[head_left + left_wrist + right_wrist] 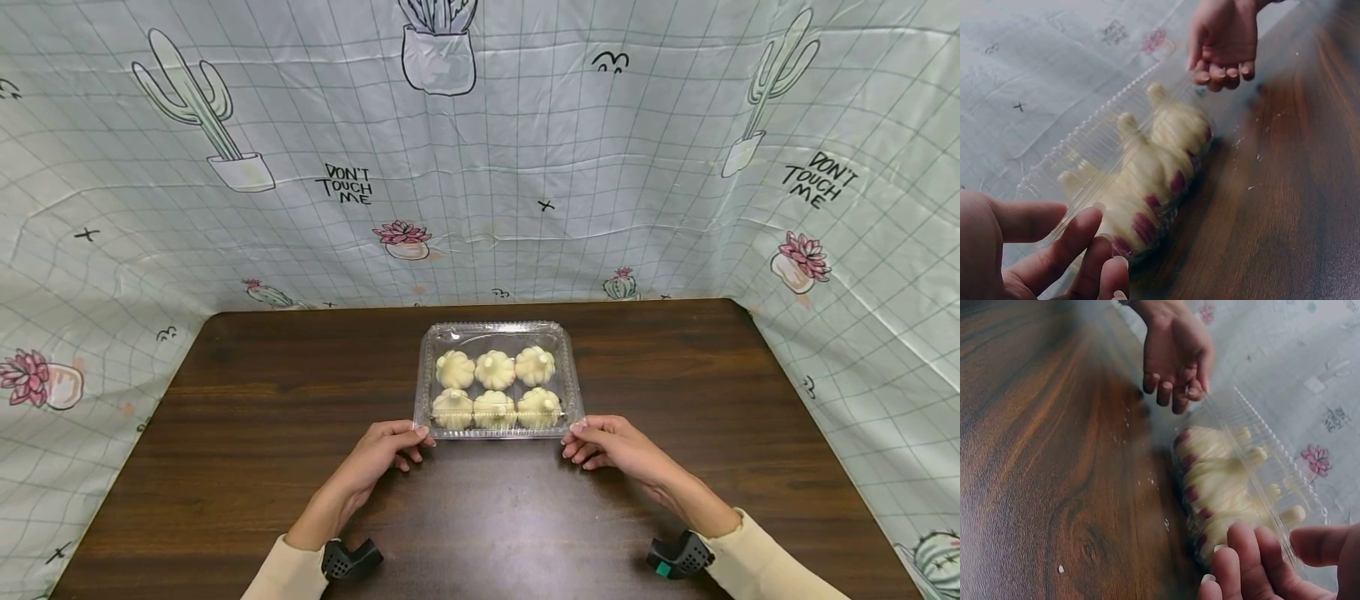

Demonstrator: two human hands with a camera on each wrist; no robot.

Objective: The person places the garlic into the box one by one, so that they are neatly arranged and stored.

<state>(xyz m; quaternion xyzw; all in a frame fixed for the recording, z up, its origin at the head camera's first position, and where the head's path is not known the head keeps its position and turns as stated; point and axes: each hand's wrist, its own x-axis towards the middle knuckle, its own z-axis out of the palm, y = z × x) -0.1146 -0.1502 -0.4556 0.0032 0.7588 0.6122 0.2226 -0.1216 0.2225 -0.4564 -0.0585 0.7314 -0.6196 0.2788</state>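
Observation:
A clear plastic clamshell box point(424, 371) lies toward the back middle of the table, its lid closed. Inside sit two rows of cream-coloured, garlic-shaped pieces point(495, 369), ribbed and with short stems. Purple streaks mark the lower sides of the pieces point(1147, 165) in the left wrist view. My left hand point(386, 447) pinches the box's near left corner between thumb and fingers. At the near right corner, my right hand point(609, 445) pinches the rim the same way. The other fingers of both hands curl loosely below the rim.
The dark wooden table point(300, 375) carries small white crumbs, seen near the box in the right wrist view. A pale grid-patterned cloth point(487, 167) with cactus prints hangs behind the table and along both sides. Each wrist wears a black strapped device point(351, 560).

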